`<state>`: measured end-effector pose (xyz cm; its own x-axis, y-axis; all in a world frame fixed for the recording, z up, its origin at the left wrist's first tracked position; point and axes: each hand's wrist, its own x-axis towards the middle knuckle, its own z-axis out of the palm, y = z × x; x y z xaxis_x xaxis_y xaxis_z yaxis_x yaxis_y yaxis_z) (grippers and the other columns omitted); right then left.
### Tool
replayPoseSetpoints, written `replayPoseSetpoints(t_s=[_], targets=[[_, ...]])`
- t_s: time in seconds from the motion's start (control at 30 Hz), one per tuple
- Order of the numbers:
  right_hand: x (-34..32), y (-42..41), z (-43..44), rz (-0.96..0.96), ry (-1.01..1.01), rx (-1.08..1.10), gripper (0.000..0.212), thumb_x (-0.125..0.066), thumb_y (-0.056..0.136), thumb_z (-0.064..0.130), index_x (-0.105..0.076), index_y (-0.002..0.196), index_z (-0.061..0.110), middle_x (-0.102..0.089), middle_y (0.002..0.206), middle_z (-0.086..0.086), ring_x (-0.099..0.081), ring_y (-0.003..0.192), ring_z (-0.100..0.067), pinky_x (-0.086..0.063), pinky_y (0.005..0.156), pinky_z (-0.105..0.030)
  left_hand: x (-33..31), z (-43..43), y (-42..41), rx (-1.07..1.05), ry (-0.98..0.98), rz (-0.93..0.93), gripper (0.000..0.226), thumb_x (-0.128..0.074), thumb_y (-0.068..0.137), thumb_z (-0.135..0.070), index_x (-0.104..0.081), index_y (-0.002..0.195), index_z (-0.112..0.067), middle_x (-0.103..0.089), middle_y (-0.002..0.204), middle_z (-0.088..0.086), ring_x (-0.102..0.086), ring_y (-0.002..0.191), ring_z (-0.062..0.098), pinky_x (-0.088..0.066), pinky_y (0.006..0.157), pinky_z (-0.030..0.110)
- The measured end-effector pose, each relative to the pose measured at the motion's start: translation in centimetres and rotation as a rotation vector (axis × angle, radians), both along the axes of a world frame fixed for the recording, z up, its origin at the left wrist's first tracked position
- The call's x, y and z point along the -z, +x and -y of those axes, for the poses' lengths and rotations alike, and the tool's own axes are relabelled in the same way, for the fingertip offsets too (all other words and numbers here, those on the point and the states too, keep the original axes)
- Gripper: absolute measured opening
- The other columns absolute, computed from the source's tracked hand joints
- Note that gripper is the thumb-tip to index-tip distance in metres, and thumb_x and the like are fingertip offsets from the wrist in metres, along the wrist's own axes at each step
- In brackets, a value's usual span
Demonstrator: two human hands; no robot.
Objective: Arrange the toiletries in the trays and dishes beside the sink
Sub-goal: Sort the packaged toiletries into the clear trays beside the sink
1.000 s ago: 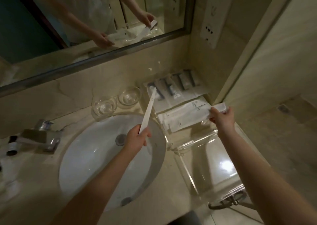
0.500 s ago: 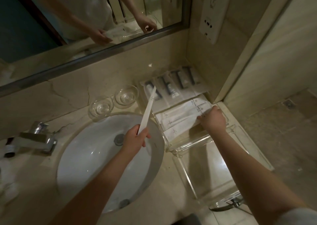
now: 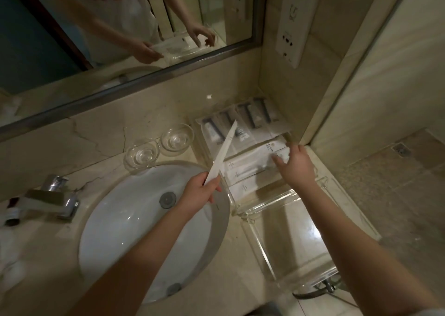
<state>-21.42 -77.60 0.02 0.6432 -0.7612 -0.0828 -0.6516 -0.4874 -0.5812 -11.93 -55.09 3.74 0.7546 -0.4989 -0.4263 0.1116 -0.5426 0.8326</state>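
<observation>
A hotel-style bathroom: a white sink [image 3: 134,224] lies under the left hand [image 3: 199,192], a chrome tap [image 3: 51,198] to its left, a mirror [image 3: 120,33] beyond both hands, and sealed guest packets [image 3: 243,132] in a clear tray [image 3: 284,200] at the right hand [image 3: 297,166].

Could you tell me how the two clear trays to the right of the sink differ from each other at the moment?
The far tray is nearly filled with white toiletry packets, while the near tray appears to hold nothing. The right hand is laid on the packets in the far tray; no hand touches the near tray. The far tray sits in the wall corner, the near tray by the counter's front edge. Both are transparent and rectangular.
</observation>
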Motion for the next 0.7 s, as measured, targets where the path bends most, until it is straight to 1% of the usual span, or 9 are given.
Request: replayPoseSetpoints(t_s=[0.13, 0.2, 0.27, 0.37, 0.43, 0.47, 0.53, 0.6, 0.7], targets=[[-4.2, 1.0, -1.2, 0.346, 0.120, -0.230, 0.076, -0.065, 0.080, 0.047, -0.029, 0.144, 0.028, -0.034, 0.148, -0.008, -0.036, 0.133, -0.028, -0.039, 0.103, -0.044, -1.6, 1.2, 1.0, 0.249, 0.033, -0.154, 0.020, -0.055, 0.091, -0.020, -0.065, 0.097, -0.004, -0.066, 0.076, -0.002, -0.053, 0.046, 0.009, -0.043, 0.048, 0.013], [-6.3, 1.2, -1.4, 0.220, -0.062, -0.455, 0.077, -0.061, 0.075, 0.054, -0.031, 0.143, 0.035, -0.025, 0.154, -0.006, -0.020, 0.142, -0.027, -0.023, 0.112, -0.049, -2.8, 1.6, 1.5, 0.410, 0.096, -0.192, 0.016, -0.055, 0.091, -0.021, -0.065, 0.094, -0.009, -0.067, 0.074, -0.005, -0.055, 0.049, 0.009, -0.045, 0.054, 0.016], [-7.5, 1.1, -1.4, 0.005, -0.261, -0.646, 0.061, -0.059, 0.077, 0.055, -0.047, 0.134, 0.036, -0.032, 0.153, 0.001, -0.013, 0.146, -0.023, -0.005, 0.116, -0.056, -3.9, 1.9, 2.2, 0.536, 0.157, -0.189, 0.015, -0.052, 0.093, -0.021, -0.063, 0.097, -0.012, -0.069, 0.076, -0.005, -0.056, 0.049, 0.006, -0.045, 0.059, 0.019], [-7.6, 0.9, -1.8, -0.196, -0.384, -0.740, 0.034, -0.060, 0.084, 0.046, -0.063, 0.115, 0.031, -0.059, 0.130, 0.009, -0.031, 0.140, -0.016, 0.007, 0.115, -0.054, -5.1, 2.2, 3.1, 0.637, 0.251, -0.121, 0.016, -0.050, 0.094, -0.020, -0.063, 0.085, -0.014, -0.069, 0.073, -0.008, -0.054, 0.045, 0.000, -0.042, 0.058, 0.020], [-6.6, 0.8, -2.0, -0.184, -0.372, -0.729, 0.025, -0.059, 0.086, 0.042, -0.069, 0.104, 0.027, -0.069, 0.113, 0.007, -0.052, 0.122, -0.016, -0.004, 0.116, -0.049, -5.8, 2.3, 3.7, 0.695, 0.319, -0.044, 0.019, -0.053, 0.093, -0.022, -0.064, 0.083, -0.012, -0.069, 0.075, -0.008, -0.055, 0.048, -0.001, -0.041, 0.058, 0.021], [-6.1, 0.6, -1.9, -0.152, -0.309, -0.724, 0.024, -0.059, 0.087, 0.041, -0.070, 0.099, 0.023, -0.071, 0.104, 0.004, -0.060, 0.110, -0.018, -0.018, 0.113, -0.044, -6.1, 2.3, 3.9, 0.695, 0.337, 0.013, 0.019, -0.055, 0.092, -0.025, -0.066, 0.089, -0.010, -0.070, 0.078, -0.009, -0.057, 0.054, -0.002, -0.042, 0.061, 0.020], [-5.2, 0.2, -1.9, -0.118, -0.073, -0.700, 0.027, -0.059, 0.088, 0.036, -0.069, 0.086, 0.011, -0.071, 0.085, -0.003, -0.064, 0.086, -0.022, -0.042, 0.086, -0.034, -6.1, 2.2, 4.8, 0.524, 0.270, 0.121, 0.031, -0.061, 0.088, -0.028, -0.062, 0.114, -0.011, -0.068, 0.101, -0.007, -0.061, 0.084, 0.002, -0.043, 0.078, 0.022], [-4.6, -0.6, -2.1, -0.056, 0.166, -0.595, 0.026, -0.060, 0.089, 0.031, -0.064, 0.074, 0.010, -0.065, 0.069, -0.002, -0.059, 0.068, -0.017, -0.043, 0.066, -0.031, -5.6, 1.8, 5.9, 0.164, 0.134, 0.181, 0.056, -0.067, 0.083, -0.029, -0.047, 0.132, -0.012, -0.056, 0.124, 0.001, -0.055, 0.110, 0.016, -0.041, 0.088, 0.026], [-4.0, -1.3, -3.7, 0.187, 0.547, -0.330, 0.020, -0.058, 0.091, 0.026, -0.062, 0.073, 0.020, -0.062, 0.061, 0.001, -0.054, 0.058, -0.014, -0.040, 0.060, -0.027, -4.3, 1.3, 6.1, -0.124, 0.019, 0.163, 0.068, -0.072, 0.078, -0.032, -0.043, 0.136, -0.010, -0.053, 0.132, 0.007, -0.054, 0.116, 0.022, -0.041, 0.089, 0.028]])
